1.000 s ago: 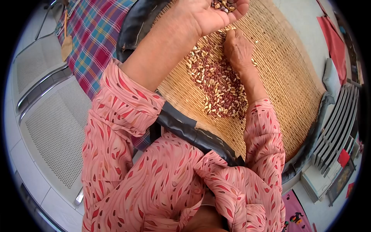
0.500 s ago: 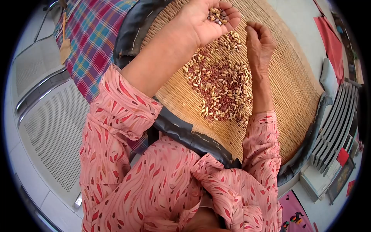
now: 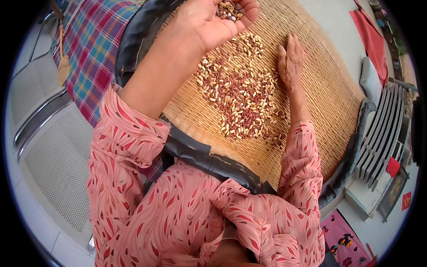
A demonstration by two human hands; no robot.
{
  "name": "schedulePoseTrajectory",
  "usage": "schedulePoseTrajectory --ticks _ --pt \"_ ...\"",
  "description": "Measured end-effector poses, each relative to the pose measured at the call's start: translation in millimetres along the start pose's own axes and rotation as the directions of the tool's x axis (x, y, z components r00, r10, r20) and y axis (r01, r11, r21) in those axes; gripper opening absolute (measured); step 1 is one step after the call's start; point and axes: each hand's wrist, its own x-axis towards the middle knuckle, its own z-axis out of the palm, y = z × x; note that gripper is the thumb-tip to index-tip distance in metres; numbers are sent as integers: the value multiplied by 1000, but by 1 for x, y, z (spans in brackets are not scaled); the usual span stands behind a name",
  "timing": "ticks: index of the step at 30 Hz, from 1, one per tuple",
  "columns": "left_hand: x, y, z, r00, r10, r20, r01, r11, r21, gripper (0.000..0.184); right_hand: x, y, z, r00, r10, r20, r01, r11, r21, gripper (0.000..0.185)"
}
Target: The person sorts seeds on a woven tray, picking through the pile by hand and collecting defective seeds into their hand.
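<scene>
My left hand (image 3: 209, 24) is turned palm up and cupped at the top of the view. A small pile of darker, mottled peanuts (image 3: 230, 11) lies in its palm, fingers curled around them. Below it, a patch of red and pale peanuts (image 3: 238, 89) is spread over a large woven tray (image 3: 329, 102) with a black rim. My right hand (image 3: 291, 60) lies back up on the weave, just right of the peanuts. Its fingers are stretched out, and nothing shows in them; its underside is hidden.
Perforated metal chairs (image 3: 58, 164) and a plaid cloth (image 3: 100, 49) are on the left, with a wooden spatula (image 3: 63, 70) on the cloth. At right stand a grey slatted stack (image 3: 382, 133) and a red cloth (image 3: 369, 44). A pink mat (image 3: 342, 240) lies lower right.
My right hand has gone from closed fingers to stretched fingers against the tray. My left hand still cups its peanuts, and the whole view has shifted slightly.
</scene>
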Motion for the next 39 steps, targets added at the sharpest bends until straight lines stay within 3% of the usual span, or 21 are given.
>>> schedulePoseTrajectory --ticks 3,8,12,15,18,21,22,23,25,31,32,35,39 --pt "-6 -1 11 1000 -6 -5 6 1000 20 16 8 -50 14 984 -166 65 161 985 68 61" --pt "-5 1 8 996 -22 83 20 1000 14 17 8 -112 31 905 -424 -38 419 870 258 42" --pt "-5 -1 4 999 -21 41 21 1000 -3 16 -16 -124 18 886 -464 -15 407 760 507 24" --pt "-6 -1 -2 996 -30 85 30 1000 -5 15 -47 -112 1 850 -501 167 305 724 618 20" --pt "-3 0 -2 990 -44 135 47 999 -16 14 -66 -107 -28 777 -610 153 417 682 601 14" --pt "-4 -1 3 991 -55 126 58 998 -27 14 -74 -90 -19 870 -484 97 325 709 625 10" --pt "-4 -1 3 991 -62 121 66 997 -34 14 -67 -84 -13 896 -443 23 358 753 552 9" --pt "-4 -1 4 991 -69 117 74 996 -39 14 -59 -87 -17 951 -293 98 203 832 516 5" --pt "-4 0 8 990 -80 116 85 995 -46 14 -37 -94 -20 971 -238 5 210 867 453 1" --pt "-10 0 14 994 -60 89 62 998 -21 14 -1 -120 21 976 -211 -44 211 885 415 2" --pt "-10 0 13 995 -67 78 70 997 -35 14 2 -125 28 981 -193 -1 175 886 429 8" --pt "-7 -1 12 997 -70 43 72 996 -54 14 4 -139 30 979 -198 36 186 959 216 12" --pt "-7 -1 11 998 -49 48 51 998 -47 14 11 -142 32 973 -159 166 131 977 169 10"
